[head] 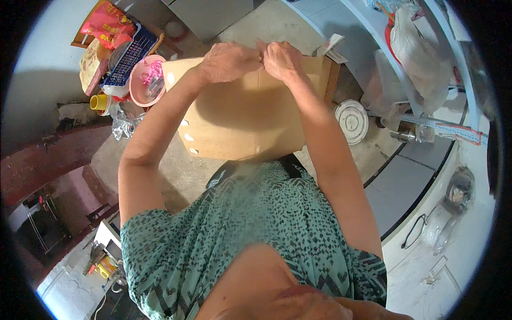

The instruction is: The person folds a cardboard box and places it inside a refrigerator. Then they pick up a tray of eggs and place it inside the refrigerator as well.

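Observation:
A large brown cardboard box [248, 116] stands in front of my body, with one broad side facing me and pale torn patches along its left edge. My left hand [229, 62] is bent over the box's upper edge, fingers mostly hidden behind the knuckles. Close beside it, my right hand [282, 60] has its fingers curled tightly at the same edge. A small brown piece [261, 47], perhaps tape or a flap corner, sticks up between the two hands. Whether it is part of the box I cannot tell.
At the left sit a pink basin [147, 82] with pink ribbon in it, a red plastic bag [107, 26] and a yellow cup [99, 102]. A round white lid [352, 121] is right of the box. Blue shelving [400, 66] holding plastic bags stands farther right.

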A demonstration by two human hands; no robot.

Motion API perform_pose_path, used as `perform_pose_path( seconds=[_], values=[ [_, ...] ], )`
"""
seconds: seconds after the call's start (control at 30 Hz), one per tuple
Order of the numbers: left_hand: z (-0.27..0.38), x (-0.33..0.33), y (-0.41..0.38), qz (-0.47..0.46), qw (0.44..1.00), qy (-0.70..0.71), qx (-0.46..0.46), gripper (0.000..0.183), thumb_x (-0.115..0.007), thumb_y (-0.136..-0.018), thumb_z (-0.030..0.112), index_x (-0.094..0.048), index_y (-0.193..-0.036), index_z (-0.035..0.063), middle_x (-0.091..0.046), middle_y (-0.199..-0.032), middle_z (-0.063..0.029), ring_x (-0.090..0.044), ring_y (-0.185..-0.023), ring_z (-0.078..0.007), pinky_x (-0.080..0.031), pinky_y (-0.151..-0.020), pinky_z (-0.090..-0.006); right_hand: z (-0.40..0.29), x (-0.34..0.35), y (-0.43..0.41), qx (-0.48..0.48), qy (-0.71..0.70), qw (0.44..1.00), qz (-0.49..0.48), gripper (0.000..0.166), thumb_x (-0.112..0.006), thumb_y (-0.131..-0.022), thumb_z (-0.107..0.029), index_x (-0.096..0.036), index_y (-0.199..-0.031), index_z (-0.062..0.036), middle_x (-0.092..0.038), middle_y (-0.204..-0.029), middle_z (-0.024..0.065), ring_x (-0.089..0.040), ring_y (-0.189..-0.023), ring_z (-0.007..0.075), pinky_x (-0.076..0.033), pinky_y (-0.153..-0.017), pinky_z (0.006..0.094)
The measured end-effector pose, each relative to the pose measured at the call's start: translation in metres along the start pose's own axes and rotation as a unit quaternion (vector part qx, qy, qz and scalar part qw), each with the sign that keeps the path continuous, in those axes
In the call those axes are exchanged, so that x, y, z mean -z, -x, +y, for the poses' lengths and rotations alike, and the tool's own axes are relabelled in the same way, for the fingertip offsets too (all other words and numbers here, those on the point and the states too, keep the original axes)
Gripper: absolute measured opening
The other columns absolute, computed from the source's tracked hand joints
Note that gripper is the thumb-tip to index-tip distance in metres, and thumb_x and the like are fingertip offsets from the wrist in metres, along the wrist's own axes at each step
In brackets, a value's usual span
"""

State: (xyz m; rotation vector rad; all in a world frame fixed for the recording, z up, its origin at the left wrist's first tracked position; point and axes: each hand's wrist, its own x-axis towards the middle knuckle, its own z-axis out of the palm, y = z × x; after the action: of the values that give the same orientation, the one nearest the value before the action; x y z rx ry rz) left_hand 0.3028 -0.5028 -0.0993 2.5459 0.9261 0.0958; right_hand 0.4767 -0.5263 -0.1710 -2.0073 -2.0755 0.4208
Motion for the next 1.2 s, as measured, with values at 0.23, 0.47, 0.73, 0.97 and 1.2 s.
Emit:
perform_pose_path(
  seconds=[0.23, 0.47, 0.73, 0.97, 1.2],
  values=[
    [0.011, -0.003, 0.008, -0.093, 0.995, 0.043, 0.001, 0.025, -0.071, -0.074, 0.030, -0.072, -0.093, 0.0133, -0.068, -0.076, -0.0096, -0.065, -0.074, -0.0277, -0.049, -0.069, -0.0385, -0.014, 0.017, 0.010, 0.025, 0.042, 0.996, -0.071, 0.024, -0.054, -0.085, -0.025, -0.072, -0.088, -0.0090, -0.070, -0.092, 0.0156, -0.066, -0.091, 0.0347, -0.052, -0.073, 0.0484],
    [-0.005, -0.001, 0.016, -0.258, 0.952, 0.151, 0.066, 0.031, -0.073, -0.061, 0.019, -0.070, -0.083, -0.0032, -0.069, -0.073, -0.0155, -0.065, -0.066, -0.0227, -0.050, -0.063, -0.0356, -0.009, -0.015, 0.023, 0.076, 0.000, 0.987, 0.140, 0.016, -0.057, -0.075, -0.010, -0.072, -0.081, -0.0103, -0.070, -0.078, 0.0112, -0.067, -0.077, 0.0349, -0.050, -0.063, 0.0470],
    [0.014, -0.017, 0.029, -0.226, 0.973, 0.038, -0.014, 0.038, -0.073, -0.062, 0.024, -0.069, -0.084, -0.0061, -0.067, -0.079, -0.0231, -0.065, -0.074, -0.0382, -0.051, -0.070, -0.0418, -0.008, -0.012, 0.019, -0.030, -0.049, 0.996, -0.067, 0.021, -0.055, -0.082, -0.022, -0.071, -0.081, -0.0074, -0.068, -0.073, 0.0116, -0.067, -0.084, 0.0354, -0.048, -0.074, 0.0514],
    [-0.008, 0.006, 0.021, -0.263, 0.961, 0.086, 0.014, 0.040, -0.074, -0.060, 0.027, -0.068, -0.083, -0.0057, -0.067, -0.076, -0.0207, -0.064, -0.071, -0.0329, -0.050, -0.069, -0.0378, -0.015, 0.018, 0.030, 0.047, 0.017, 0.999, 0.005, 0.029, -0.054, -0.090, -0.034, -0.066, -0.105, -0.0111, -0.069, -0.098, 0.0118, -0.062, -0.098, 0.0357, -0.046, -0.085, 0.0509],
    [-0.032, 0.036, 0.015, -0.265, 0.923, 0.256, 0.112, 0.034, -0.077, -0.061, 0.020, -0.070, -0.084, -0.0035, -0.069, -0.075, -0.0076, -0.064, -0.069, -0.0173, -0.051, -0.066, -0.0305, 0.023, -0.008, 0.059, 0.104, -0.167, 0.980, 0.005, 0.051, -0.055, -0.091, -0.034, -0.048, -0.136, -0.0108, -0.039, -0.147, 0.0153, -0.041, -0.130, 0.0364, -0.030, -0.110, 0.0449]
  ],
)
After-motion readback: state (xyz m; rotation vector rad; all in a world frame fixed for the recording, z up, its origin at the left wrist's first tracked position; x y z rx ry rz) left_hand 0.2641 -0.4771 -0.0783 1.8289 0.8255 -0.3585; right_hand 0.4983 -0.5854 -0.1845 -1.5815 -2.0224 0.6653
